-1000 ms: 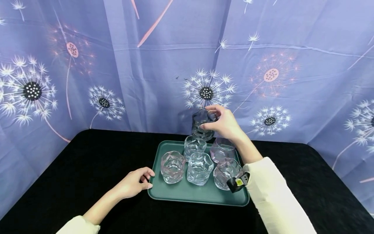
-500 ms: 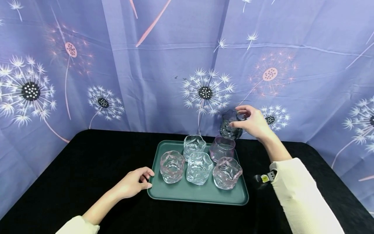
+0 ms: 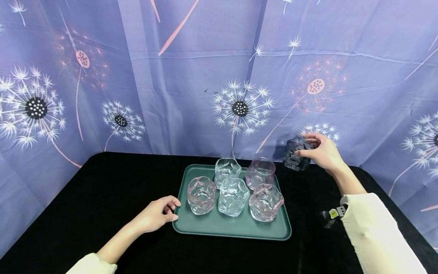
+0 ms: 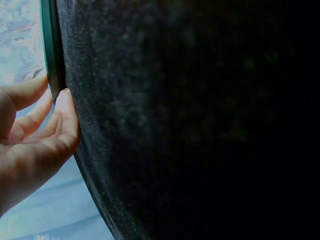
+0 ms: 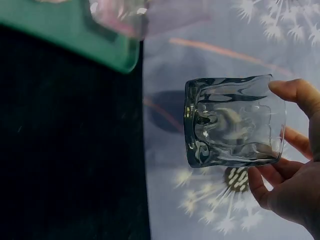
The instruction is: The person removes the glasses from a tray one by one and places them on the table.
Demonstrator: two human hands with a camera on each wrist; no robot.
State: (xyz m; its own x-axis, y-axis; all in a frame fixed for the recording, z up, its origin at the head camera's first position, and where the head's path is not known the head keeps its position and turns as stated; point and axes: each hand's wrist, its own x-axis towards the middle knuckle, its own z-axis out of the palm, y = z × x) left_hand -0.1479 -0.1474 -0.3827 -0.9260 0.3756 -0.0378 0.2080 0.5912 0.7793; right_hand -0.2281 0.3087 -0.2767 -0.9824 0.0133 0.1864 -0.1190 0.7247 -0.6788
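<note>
In the head view my right hand (image 3: 323, 152) grips a smoky grey glass tumbler (image 3: 296, 154) by its upper part, at the back right of the table beyond the tray. The right wrist view shows the thumb and fingers round the rim of this tumbler (image 5: 232, 122). It contains nothing visible. At the left, my left hand (image 3: 158, 214) holds the edge of a green tray (image 3: 232, 230) between thumb and fingers; the left wrist view shows the fingertips at its rim (image 4: 49, 45). On the tray stand several upright tumblers, including a pink one (image 3: 201, 196), a clear one (image 3: 234, 198) and a purple-tinted one (image 3: 261, 173).
Black cloth covers the table (image 3: 130, 179). A blue curtain (image 3: 191, 95) with dandelion prints hangs right behind its back edge. Another clear tumbler (image 3: 227, 171) and a pinkish one (image 3: 266, 203) also stand on the tray. A small device (image 3: 333, 214) sits at my right cuff.
My right hand has carried the grey tumbler rightward from behind the tray, past its right side, and lowered it somewhat. The left hand and the tray stay in place.
</note>
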